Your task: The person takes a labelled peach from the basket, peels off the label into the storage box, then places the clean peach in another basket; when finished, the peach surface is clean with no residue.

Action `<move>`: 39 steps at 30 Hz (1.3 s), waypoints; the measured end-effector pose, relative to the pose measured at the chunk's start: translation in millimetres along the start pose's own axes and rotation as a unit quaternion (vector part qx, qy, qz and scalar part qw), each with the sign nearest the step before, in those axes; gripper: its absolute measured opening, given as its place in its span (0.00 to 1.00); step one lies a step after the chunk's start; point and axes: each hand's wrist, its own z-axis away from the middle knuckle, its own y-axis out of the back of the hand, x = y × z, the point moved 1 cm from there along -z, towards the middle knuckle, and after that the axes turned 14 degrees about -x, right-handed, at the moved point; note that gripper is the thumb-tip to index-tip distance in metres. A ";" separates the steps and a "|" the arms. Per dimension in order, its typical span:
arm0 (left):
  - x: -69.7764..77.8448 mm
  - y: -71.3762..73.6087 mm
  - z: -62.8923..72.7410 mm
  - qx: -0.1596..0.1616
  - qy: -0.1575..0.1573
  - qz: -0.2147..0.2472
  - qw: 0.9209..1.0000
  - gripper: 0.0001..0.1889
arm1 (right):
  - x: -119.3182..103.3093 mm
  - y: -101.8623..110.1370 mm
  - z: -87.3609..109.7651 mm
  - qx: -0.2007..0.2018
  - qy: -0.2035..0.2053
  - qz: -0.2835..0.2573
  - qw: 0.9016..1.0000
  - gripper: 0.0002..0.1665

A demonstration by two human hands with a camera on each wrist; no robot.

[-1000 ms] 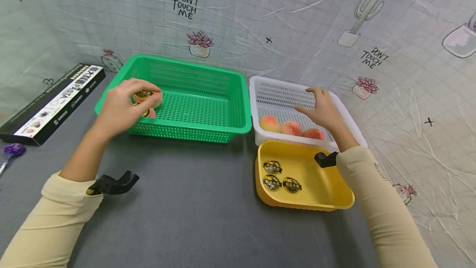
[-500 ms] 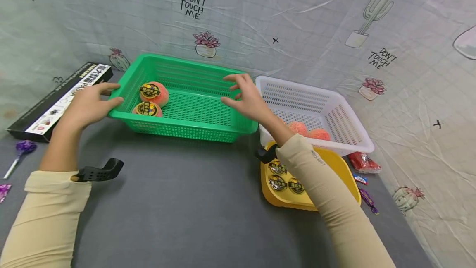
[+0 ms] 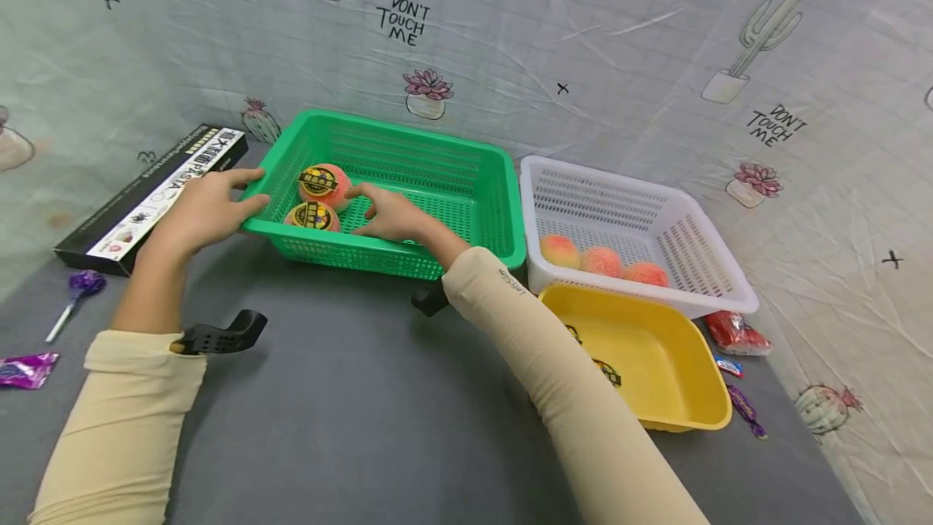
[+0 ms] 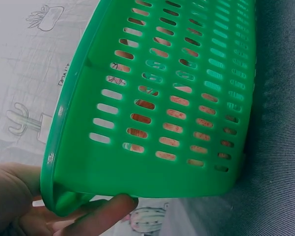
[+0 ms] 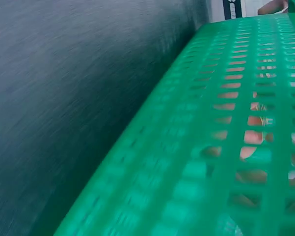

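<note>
The green basket stands at the back left, its slotted wall large in both wrist views. My left hand grips its left rim; in the left wrist view the fingers reach around the corner. My right hand reaches over the basket's front rim, fingers spread, right beside two peaches. The upper peach and the lower peach both bear black-and-gold labels and sit in the left end of the basket. In the right wrist view, parts of the right hand show through the slots.
A white basket with three unlabelled peaches stands right of the green one. Before it is a yellow tub with round stickers. A black-and-white pasta box, a purple lollipop and wrapped sweets lie at the left.
My right hand has swung left from over the white basket into the green basket, near the labelled peaches. My left hand has moved from over the peaches to the basket's left rim.
</note>
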 end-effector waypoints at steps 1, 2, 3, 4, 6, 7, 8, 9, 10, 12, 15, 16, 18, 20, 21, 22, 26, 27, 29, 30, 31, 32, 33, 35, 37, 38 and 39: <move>-0.1 0.0 0.3 -0.001 0.002 0.000 1.000 0.29 | -2.2 -1.2 -5.5 -0.010 -0.001 0.001 1.000 0.37; 0.0 -0.1 0.6 -0.003 0.002 0.000 1.000 0.29 | -3.9 -2.5 -11.0 -0.020 -0.005 0.003 1.000 0.36; 0.3 -0.2 0.8 -0.003 0.003 -0.004 1.000 0.29 | -5.5 -3.5 -16.1 -0.031 -0.006 0.006 0.999 0.37; 0.6 -0.3 1.1 -0.004 0.003 -0.007 1.000 0.29 | -7.2 -4.2 -20.4 -0.040 -0.002 0.007 0.999 0.37; 1.6 -0.6 1.4 -0.003 0.001 -0.015 1.000 0.28 | -11.0 -5.6 -27.0 -0.058 0.016 0.005 0.998 0.37; 1.8 -0.5 1.6 -0.003 0.000 -0.020 1.000 0.28 | -12.9 -6.1 -29.6 -0.065 0.024 -0.001 0.998 0.38; 2.4 -0.4 1.9 -0.001 -0.002 -0.026 1.000 0.28 | -14.6 -6.5 -32.2 -0.069 0.033 -0.005 0.997 0.38; 3.2 -0.4 2.2 0.002 -0.002 -0.030 1.000 0.27 | -16.7 -6.6 -34.0 -0.072 0.044 -0.009 0.996 0.39; 4.1 -1.3 2.3 0.002 -0.002 -0.029 1.000 0.27 | -17.8 -6.9 -34.9 -0.075 0.051 -0.016 0.996 0.39; 5.8 -2.6 2.4 0.002 0.001 -0.029 1.000 0.27 | -19.1 -7.2 -36.7 -0.080 0.059 -0.027 0.995 0.38; 8.5 -4.2 2.5 -0.001 0.011 -0.025 1.000 0.27 | -20.1 -7.2 -38.7 -0.092 0.061 -0.039 0.993 0.38; 8.7 -4.5 2.7 -0.003 0.013 -0.025 1.000 0.27 | -20.5 -7.3 -39.0 -0.100 0.062 -0.049 0.992 0.38; 9.1 -4.9 2.8 -0.003 0.017 -0.026 1.000 0.27 | -21.0 -7.5 -39.3 -0.115 0.066 -0.064 0.989 0.39; 8.8 -5.1 3.3 -0.003 0.019 -0.031 0.999 0.27 | -20.9 -7.8 -39.7 -0.126 0.073 -0.064 0.987 0.39; 8.9 -5.4 3.7 -0.002 0.020 -0.032 0.999 0.27 | -20.7 -8.0 -40.0 -0.129 0.079 -0.056 0.987 0.39; 9.0 -5.6 4.1 -0.002 0.021 -0.033 0.999 0.27 | -20.4 -8.1 -40.3 -0.128 0.082 -0.043 0.987 0.38; 10.5 -7.9 4.9 0.001 0.021 -0.033 0.999 0.27 | -16.9 -8.4 -40.1 -0.107 0.089 0.019 0.990 0.36; 11.0 -8.6 4.9 0.002 0.020 -0.033 0.999 0.27 | -16.1 -8.3 -39.4 -0.102 0.090 0.031 0.990 0.36; 10.6 -9.1 4.8 0.003 0.018 -0.034 0.999 0.27 | -15.2 -7.5 -37.1 -0.096 0.093 0.036 0.990 0.36; 10.1 -9.0 4.8 0.002 0.016 -0.034 0.999 0.27 | -14.7 -6.8 -35.5 -0.094 0.094 0.034 0.990 0.36; 9.9 -8.9 4.6 0.003 0.016 -0.034 0.999 0.27 | -14.3 -5.8 -33.3 -0.092 0.096 0.033 0.991 0.36; 9.3 -8.5 4.6 0.003 0.014 -0.035 0.999 0.27 | -13.9 -4.4 -30.5 -0.088 0.098 0.032 0.991 0.36; 8.9 -8.1 4.4 0.004 0.013 -0.037 0.999 0.27 | -13.5 -2.9 -27.1 -0.085 0.101 0.034 0.991 0.35; 8.1 -7.4 4.3 0.004 0.011 -0.037 0.999 0.27 | -12.2 1.1 -18.9 -0.078 0.105 0.033 0.991 0.36; 8.1 -6.8 4.2 0.005 0.011 -0.036 0.999 0.27 | -11.2 5.8 -7.6 -0.061 0.107 0.034 0.992 0.38; 7.7 -6.4 4.4 0.005 0.009 -0.035 0.999 0.27 | -10.6 8.4 -1.3 -0.050 0.109 0.031 0.992 0.38; 7.1 -5.7 4.7 0.005 0.007 -0.037 0.999 0.27 | -10.6 11.2 5.5 -0.041 0.111 0.026 0.993 0.39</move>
